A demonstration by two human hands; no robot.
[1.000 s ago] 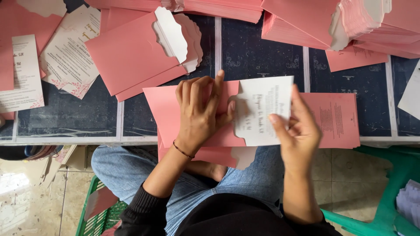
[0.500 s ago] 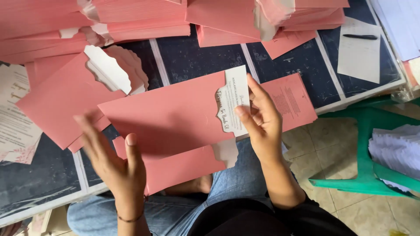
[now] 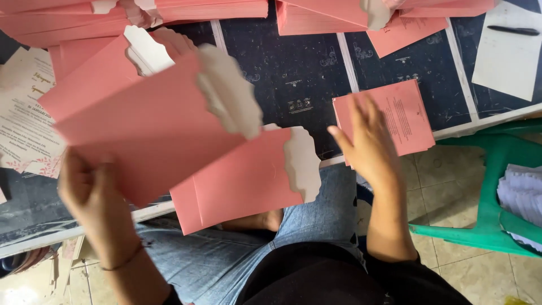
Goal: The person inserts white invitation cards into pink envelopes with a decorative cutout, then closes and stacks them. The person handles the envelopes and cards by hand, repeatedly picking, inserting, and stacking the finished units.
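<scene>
While lifting the pink envelope (image 3: pixel 141 130) at left of frame, left hand (image 3: pixel 93 192) fingers closed on its lower corner; right hand (image 3: pixel 370 144), fingers spread and holding nothing, resting on pink cards (image 3: pixel 403 113) at right. Better to grip firmly, avoid bending the scalloped flap (image 3: pixel 228 93).

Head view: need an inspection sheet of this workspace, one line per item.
Surface: dark printed table top with pale dividing strips.
Job's things: pink envelope with open scalloped flap, lifted off the table; a second pink envelope lies at the table's near edge; small stack of pink printed cards.
Clutter: stacks of pink envelopes along the far edge; printed invitation sheets at left; white sheet with a black pen.
Grippers: left hand holds the lifted envelope by its lower corner; right hand rests open on the card stack.
Cables: nothing seen.
Surroundings: green plastic chair holding white papers; tiled floor.
</scene>
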